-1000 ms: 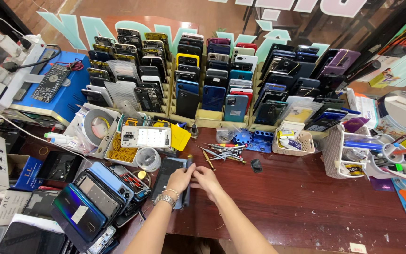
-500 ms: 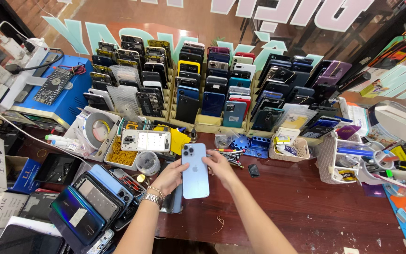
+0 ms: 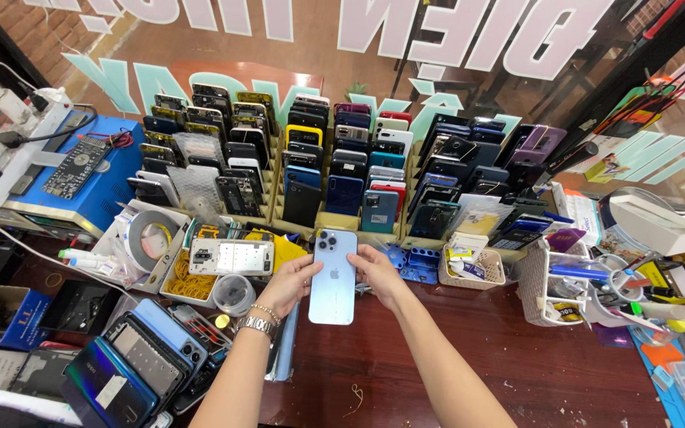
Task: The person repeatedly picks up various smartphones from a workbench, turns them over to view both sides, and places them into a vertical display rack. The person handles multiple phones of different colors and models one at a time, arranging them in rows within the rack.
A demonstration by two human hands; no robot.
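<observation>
— We see the light-blue phone (image 3: 333,277) at centre frame with a smooth, matt, glassy back.
— And the table (image 3: 517,357) at lower right looks like glossy reddish wood; the watch band (image 3: 257,324), we think, is metal.

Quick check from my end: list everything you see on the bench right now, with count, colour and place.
phone: one, light blue, back side up, held above the table centre
racks of phones: many, mixed colours, upright in rows behind
tape roll: one, grey, in a white tray at left
rubber bands: a heap, yellow, in a tray left of the hands
blue machine: one, far left
white basket: one, right of the phone
tool holder: one, white, at right
stacked phones: several, dark and blue, lower left
table: one, dark red wood
left hand: holds the phone's left edge, wears a wristwatch
right hand: holds the phone's right edge
</observation>
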